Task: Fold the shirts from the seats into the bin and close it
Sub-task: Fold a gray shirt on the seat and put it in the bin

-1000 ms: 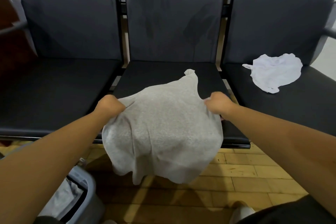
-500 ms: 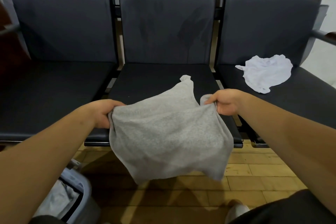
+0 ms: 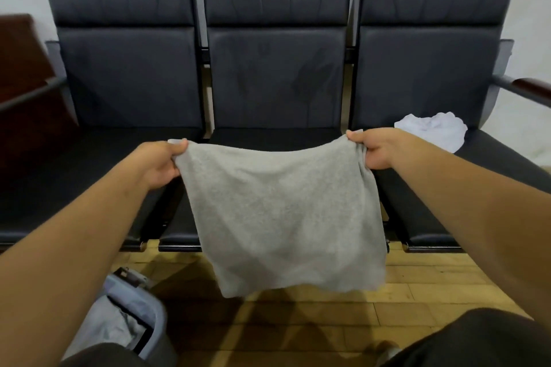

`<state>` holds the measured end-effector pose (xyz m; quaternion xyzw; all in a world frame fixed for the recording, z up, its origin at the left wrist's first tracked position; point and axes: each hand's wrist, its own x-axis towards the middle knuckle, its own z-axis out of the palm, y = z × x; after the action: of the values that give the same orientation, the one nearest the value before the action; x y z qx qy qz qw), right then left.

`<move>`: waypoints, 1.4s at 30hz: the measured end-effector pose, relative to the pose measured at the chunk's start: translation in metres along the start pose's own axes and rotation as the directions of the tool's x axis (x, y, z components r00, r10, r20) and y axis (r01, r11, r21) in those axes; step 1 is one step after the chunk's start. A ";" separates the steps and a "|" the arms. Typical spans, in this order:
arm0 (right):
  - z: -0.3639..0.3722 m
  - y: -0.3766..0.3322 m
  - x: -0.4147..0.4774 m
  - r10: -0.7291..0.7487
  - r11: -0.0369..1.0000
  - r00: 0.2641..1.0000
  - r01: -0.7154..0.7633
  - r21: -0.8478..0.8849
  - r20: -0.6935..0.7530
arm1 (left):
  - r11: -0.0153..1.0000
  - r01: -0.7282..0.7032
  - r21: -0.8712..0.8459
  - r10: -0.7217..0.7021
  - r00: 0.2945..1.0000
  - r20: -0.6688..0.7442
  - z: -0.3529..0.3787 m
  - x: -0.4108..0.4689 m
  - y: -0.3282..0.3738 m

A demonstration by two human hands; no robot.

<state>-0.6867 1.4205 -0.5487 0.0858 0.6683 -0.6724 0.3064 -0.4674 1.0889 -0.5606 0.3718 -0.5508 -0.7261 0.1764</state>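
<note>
A grey shirt (image 3: 283, 211) hangs flat in the air in front of the middle seat (image 3: 268, 140), its top edge stretched between my hands. My left hand (image 3: 158, 162) grips the top left corner and my right hand (image 3: 372, 149) grips the top right corner. A crumpled white shirt (image 3: 432, 129) lies on the right seat (image 3: 492, 176). The grey bin (image 3: 155, 310) stands open on the floor at the lower left, beside my left forearm, with pale cloth inside it.
Three dark padded seats in a row stand against a white wall, with armrests at both ends (image 3: 530, 89). A dark wooden piece of furniture (image 3: 26, 77) sits at the far left. The floor (image 3: 328, 322) is light wood. My dark-clad legs show at the bottom edge.
My hands have risen and moved apart, pulling the grey shirt's top edge taut so it now hangs flat. The view has tilted up, showing more of the seat backs.
</note>
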 end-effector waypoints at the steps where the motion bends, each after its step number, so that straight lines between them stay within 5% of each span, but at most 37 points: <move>1: 0.001 -0.012 -0.009 -0.007 1.000 1.000 0.007 0.014 0.008 | 0.999 -0.047 0.023 0.046 0.999 0.024 0.001 -0.005 0.010; 5: -0.003 -0.047 -0.042 -0.129 0.982 0.991 0.123 0.144 0.032 | 0.980 -0.180 0.082 0.179 0.984 0.029 0.007 -0.031 0.054; 9: -0.010 -0.052 -0.058 -0.226 0.973 0.974 0.225 -0.043 -0.029 | 0.994 -0.097 0.049 0.098 0.995 -0.006 0.002 -0.045 0.087; 16: -0.012 -0.074 -0.077 -0.134 0.982 0.988 0.123 0.142 0.070 | 0.989 -0.095 -0.110 0.100 0.994 0.047 0.017 -0.069 0.110; 20: -0.014 -0.080 -0.084 -0.257 0.965 0.963 0.260 -0.023 0.085 | 0.975 -0.222 0.030 0.222 0.975 0.015 0.014 -0.071 0.115; 24: -0.021 -0.080 -0.080 -0.405 0.896 0.913 0.386 -0.221 -0.049 | 0.901 -0.299 0.314 0.321 0.947 -0.020 0.005 -0.068 0.114; 30: -0.024 -0.085 -0.076 -0.341 0.939 0.940 0.340 0.047 -0.002 | 0.956 -0.274 0.104 0.279 0.960 -0.033 0.000 -0.052 0.115; 33: -0.028 -0.092 -0.064 -0.275 0.960 0.959 0.270 0.074 0.069 | 0.954 -0.257 0.153 0.242 0.964 0.110 -0.002 -0.045 0.118; 35: -0.027 -0.095 -0.056 -0.283 0.957 0.950 0.289 -0.023 0.130 | 0.860 -0.311 0.405 0.255 0.949 0.187 -0.003 -0.038 0.119; 38: -0.022 -0.099 -0.041 -0.384 0.846 0.919 0.388 -0.367 0.086 | 0.466 -0.385 0.797 0.375 0.902 0.217 0.004 -0.025 0.122; 40: -0.017 -0.103 -0.022 -0.494 0.719 0.869 0.429 -0.547 0.033 | 0.204 -0.347 0.915 0.438 0.869 0.232 0.013 -0.010 0.126; 42: -0.008 -0.111 0.000 -0.583 0.597 0.812 0.429 -0.678 0.001 | 0.056 -0.269 0.962 0.448 0.867 0.216 0.024 0.005 0.130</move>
<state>-0.7480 1.4193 -0.4553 -0.1463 0.8841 -0.4423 0.0352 -0.5082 1.0592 -0.4384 0.2963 -0.9435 -0.1024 0.1078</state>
